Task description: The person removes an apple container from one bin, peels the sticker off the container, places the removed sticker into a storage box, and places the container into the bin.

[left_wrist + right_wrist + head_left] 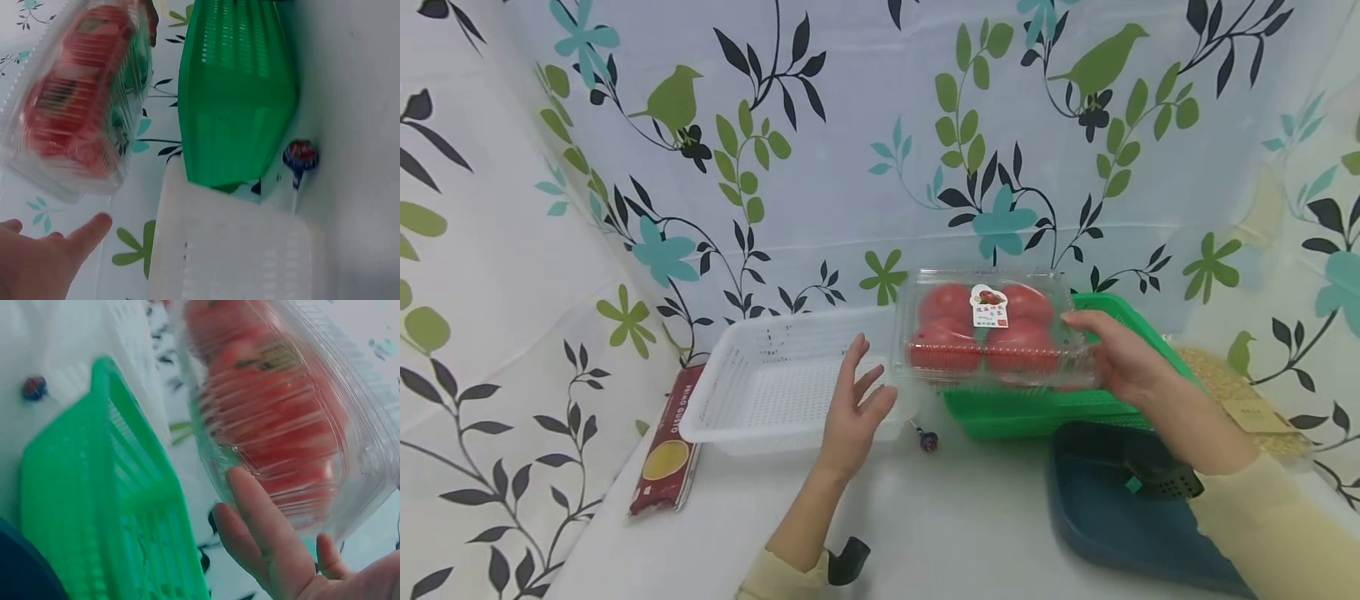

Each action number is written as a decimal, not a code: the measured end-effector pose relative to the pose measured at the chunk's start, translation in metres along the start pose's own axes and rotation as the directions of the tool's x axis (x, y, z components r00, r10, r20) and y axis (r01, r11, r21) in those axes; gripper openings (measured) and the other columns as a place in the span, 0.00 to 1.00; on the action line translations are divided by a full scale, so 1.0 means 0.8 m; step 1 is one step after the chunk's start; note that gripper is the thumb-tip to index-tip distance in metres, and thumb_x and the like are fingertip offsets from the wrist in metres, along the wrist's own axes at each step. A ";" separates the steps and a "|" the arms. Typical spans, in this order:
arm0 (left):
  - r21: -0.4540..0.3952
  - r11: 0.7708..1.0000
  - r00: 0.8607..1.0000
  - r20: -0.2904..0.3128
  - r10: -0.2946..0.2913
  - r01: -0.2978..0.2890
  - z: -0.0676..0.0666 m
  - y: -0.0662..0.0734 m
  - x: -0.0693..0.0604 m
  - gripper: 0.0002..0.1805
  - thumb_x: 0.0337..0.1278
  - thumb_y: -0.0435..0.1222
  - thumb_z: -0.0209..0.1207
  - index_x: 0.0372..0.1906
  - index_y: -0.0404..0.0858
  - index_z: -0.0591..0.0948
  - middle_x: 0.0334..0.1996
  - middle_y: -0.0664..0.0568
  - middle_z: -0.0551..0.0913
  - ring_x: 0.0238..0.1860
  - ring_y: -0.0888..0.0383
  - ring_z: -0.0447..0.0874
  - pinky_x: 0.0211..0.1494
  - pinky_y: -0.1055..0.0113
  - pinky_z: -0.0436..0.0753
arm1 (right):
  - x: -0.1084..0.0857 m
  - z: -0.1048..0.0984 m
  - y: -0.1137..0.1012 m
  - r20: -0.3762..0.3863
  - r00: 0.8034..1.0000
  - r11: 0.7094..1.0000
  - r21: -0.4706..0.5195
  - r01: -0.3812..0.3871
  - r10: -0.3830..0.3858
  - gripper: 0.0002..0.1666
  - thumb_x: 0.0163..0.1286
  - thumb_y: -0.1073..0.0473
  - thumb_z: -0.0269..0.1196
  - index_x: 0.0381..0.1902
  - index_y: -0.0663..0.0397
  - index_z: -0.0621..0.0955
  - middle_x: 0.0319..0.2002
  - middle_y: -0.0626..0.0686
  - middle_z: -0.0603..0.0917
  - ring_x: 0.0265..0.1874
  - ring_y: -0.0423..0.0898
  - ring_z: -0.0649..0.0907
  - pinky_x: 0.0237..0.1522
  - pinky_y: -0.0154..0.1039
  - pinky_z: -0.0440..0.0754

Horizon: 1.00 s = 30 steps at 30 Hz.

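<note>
My right hand (1120, 354) grips the right end of a clear plastic box of tomatoes (988, 329), with fingers (269, 531) against its underside in the right wrist view. The box is raised above the green basket (1022, 417), tilted so its labelled lid faces the head camera. Several red tomatoes show through the plastic. My left hand (853, 408) holds nothing, its fingers spread, in front of the right part of the white basket (737, 433). In the left wrist view a gap separates its fingertips from the tomato box (75, 100).
A lollipop (928, 440) lies between the two baskets. At the left, a red packet (666, 446) leans by the white basket. A dark blue tray (1120, 533) sits at front right, under my right forearm. Behind that arm lies a bag of yellowish grains (1217, 379). Patterned cloth (865, 167) hangs behind.
</note>
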<state>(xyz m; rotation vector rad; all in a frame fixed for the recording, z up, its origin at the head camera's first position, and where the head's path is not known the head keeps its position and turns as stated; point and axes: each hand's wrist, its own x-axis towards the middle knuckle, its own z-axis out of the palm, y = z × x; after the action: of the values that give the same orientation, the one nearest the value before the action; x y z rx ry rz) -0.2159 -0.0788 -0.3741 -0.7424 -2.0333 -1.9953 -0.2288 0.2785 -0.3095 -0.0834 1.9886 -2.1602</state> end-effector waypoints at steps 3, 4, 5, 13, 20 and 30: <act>-0.036 0.998 0.998 0.051 -0.043 0.045 -0.019 0.005 -0.003 0.41 0.71 0.43 0.54 0.82 0.45 0.49 0.79 0.46 0.52 0.71 0.41 0.65 0.68 0.45 0.71 | -0.007 0.014 0.004 -0.010 1.000 1.000 0.013 -0.004 0.004 0.19 0.77 0.44 0.54 0.59 0.37 0.63 0.50 0.47 0.75 0.45 0.47 0.81 0.43 0.51 0.87; -0.050 0.997 0.996 0.065 -0.056 0.059 -0.025 0.006 -0.005 0.41 0.71 0.43 0.53 0.82 0.46 0.49 0.79 0.45 0.52 0.71 0.40 0.66 0.68 0.45 0.71 | -0.009 0.018 0.006 -0.013 1.000 1.000 0.010 -0.004 0.004 0.20 0.77 0.43 0.54 0.59 0.38 0.62 0.51 0.48 0.74 0.45 0.46 0.81 0.44 0.50 0.87; -0.063 0.995 0.995 0.080 -0.066 0.071 -0.030 0.007 -0.006 0.40 0.71 0.43 0.52 0.82 0.46 0.48 0.78 0.45 0.52 0.71 0.39 0.66 0.68 0.45 0.71 | -0.011 0.023 0.007 -0.016 1.000 1.000 0.007 -0.005 0.006 0.21 0.77 0.43 0.54 0.59 0.39 0.61 0.51 0.48 0.73 0.45 0.46 0.81 0.43 0.50 0.87; -0.128 0.975 0.968 0.200 -0.151 0.179 -0.057 0.010 -0.017 0.41 0.72 0.46 0.48 0.82 0.52 0.43 0.79 0.42 0.48 0.73 0.36 0.58 0.68 0.42 0.70 | -0.031 0.057 0.020 0.042 0.999 1.000 0.016 -0.007 0.006 0.20 0.78 0.45 0.53 0.59 0.43 0.61 0.46 0.47 0.79 0.42 0.44 0.84 0.46 0.43 0.85; -0.145 0.967 0.948 0.274 -0.164 0.209 -0.084 0.007 -0.033 0.47 0.67 0.48 0.57 0.82 0.58 0.42 0.79 0.43 0.46 0.72 0.35 0.62 0.65 0.45 0.75 | -0.044 0.077 0.033 0.091 0.996 0.999 0.036 -0.016 0.013 0.18 0.79 0.48 0.53 0.57 0.46 0.62 0.43 0.48 0.81 0.40 0.44 0.85 0.43 0.43 0.86; -0.149 0.969 0.933 0.332 -0.140 0.199 -0.106 0.005 -0.062 0.53 0.62 0.44 0.63 0.82 0.57 0.42 0.79 0.36 0.46 0.70 0.32 0.64 0.59 0.53 0.80 | -0.047 0.093 0.054 0.164 0.985 0.999 -0.022 -0.050 0.053 0.34 0.78 0.49 0.53 0.72 0.52 0.53 0.47 0.51 0.81 0.43 0.47 0.85 0.47 0.46 0.85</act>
<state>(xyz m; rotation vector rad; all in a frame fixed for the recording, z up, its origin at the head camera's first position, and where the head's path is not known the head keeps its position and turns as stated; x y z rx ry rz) -0.1886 -0.1721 -0.3881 -1.0181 -2.1745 -2.3124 -0.1739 0.2096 -0.3419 -0.2042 1.8968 -2.0331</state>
